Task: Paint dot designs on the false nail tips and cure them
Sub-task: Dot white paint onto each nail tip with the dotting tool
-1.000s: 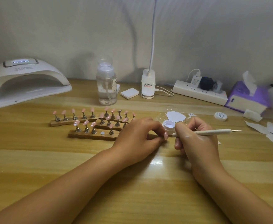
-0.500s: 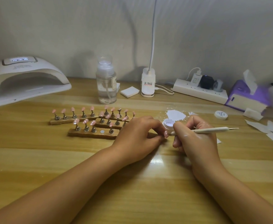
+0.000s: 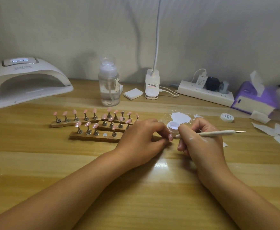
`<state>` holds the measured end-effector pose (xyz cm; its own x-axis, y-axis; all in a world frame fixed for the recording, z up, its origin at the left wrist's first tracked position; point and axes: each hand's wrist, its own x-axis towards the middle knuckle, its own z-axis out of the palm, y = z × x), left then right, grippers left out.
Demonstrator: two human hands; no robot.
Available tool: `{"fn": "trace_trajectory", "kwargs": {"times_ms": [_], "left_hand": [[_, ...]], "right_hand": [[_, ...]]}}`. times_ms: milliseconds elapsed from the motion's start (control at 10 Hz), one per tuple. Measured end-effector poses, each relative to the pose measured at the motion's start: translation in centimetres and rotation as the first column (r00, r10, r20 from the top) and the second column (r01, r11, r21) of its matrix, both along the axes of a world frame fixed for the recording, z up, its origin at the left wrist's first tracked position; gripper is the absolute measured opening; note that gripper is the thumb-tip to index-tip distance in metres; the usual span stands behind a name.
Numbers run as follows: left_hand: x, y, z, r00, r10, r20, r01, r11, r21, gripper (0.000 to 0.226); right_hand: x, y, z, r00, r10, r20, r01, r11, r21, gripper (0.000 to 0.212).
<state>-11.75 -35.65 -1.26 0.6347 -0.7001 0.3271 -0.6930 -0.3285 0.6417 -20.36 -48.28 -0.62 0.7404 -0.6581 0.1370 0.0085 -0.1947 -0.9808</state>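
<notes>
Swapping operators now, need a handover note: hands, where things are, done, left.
Left hand pinches a pink tip. Right hand holds the dotting pen, point at that tip.
Gel pot open behind the hands; other tips on racks; lamp far left.
Done: cannot tell which racked tips carry dots.
Left: finish this tip, seat it on the front rack's bare spot, cure.

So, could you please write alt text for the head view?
The left hand pinches a pink nail tip while the right hand holds a dotting tool to it. Racks of pink tips and a curing lamp stand further left.
</notes>
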Motion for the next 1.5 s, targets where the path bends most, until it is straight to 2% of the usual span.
{"fn": "trace_trajectory", "kwargs": {"times_ms": [500,800,1100,1500], "left_hand": [[-0.04,0.0,-0.03,1.0,0.003,-0.001,-0.003,1.0,-0.005,0.01],[0.08,0.02,-0.05,1.0,-0.003,0.001,0.003,1.0,-0.005,0.01],[0.11,0.01,-0.08,1.0,-0.003,0.007,0.003,1.0,-0.005,0.012],[0.07,-0.02,-0.08,1.0,-0.002,-0.003,0.002,1.0,-0.009,0.012]], "right_hand": [[0.03,-0.11,-0.18,1.0,0.012,0.003,-0.012,1.0,0.006,0.021],[0.1,-0.19,0.01,0.994,-0.014,0.108,0.003,0.995,0.104,0.024],[0.12,-0.16,-0.42,0.999,-0.029,0.032,0.029,0.999,-0.024,0.026],[0.14,-0.17,-0.39,1.0,-0.022,-0.002,0.022,0.999,-0.033,0.025]]}}
